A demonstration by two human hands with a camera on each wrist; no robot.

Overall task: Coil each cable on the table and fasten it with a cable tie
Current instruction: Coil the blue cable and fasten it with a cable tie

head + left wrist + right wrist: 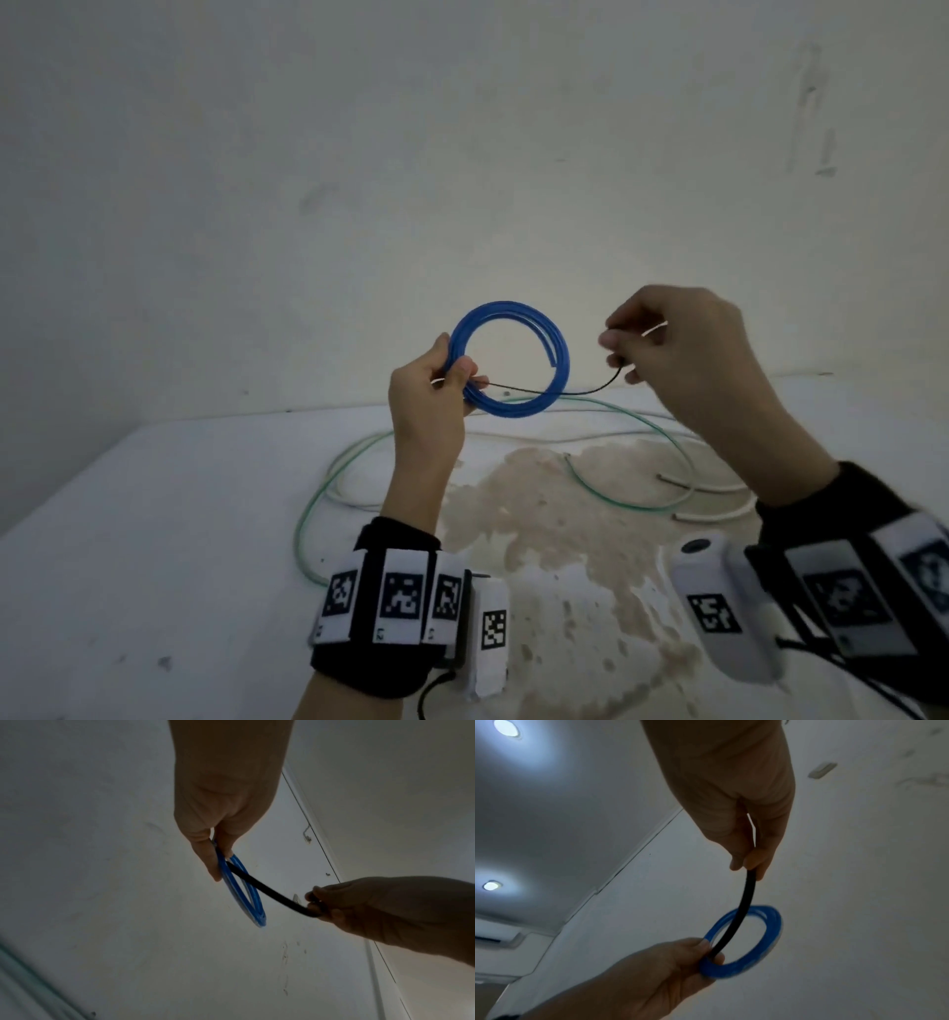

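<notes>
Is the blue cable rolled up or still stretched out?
Rolled up. The blue cable forms a round coil of several loops, pinched by the left hand.

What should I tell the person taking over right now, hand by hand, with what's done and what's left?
Left hand: grips the blue coil at its left side, held up above the table, and seems to pin one end of the black tie there.
Right hand: pinches the tie's other end, to the right of the coil.
The tie runs across the coil's opening; it is not closed.
Done: blue cable coiled.
Left: fasten the tie round the blue coil, then coil and tie the green cable and the white cable, both lying loose on the table.
</notes>
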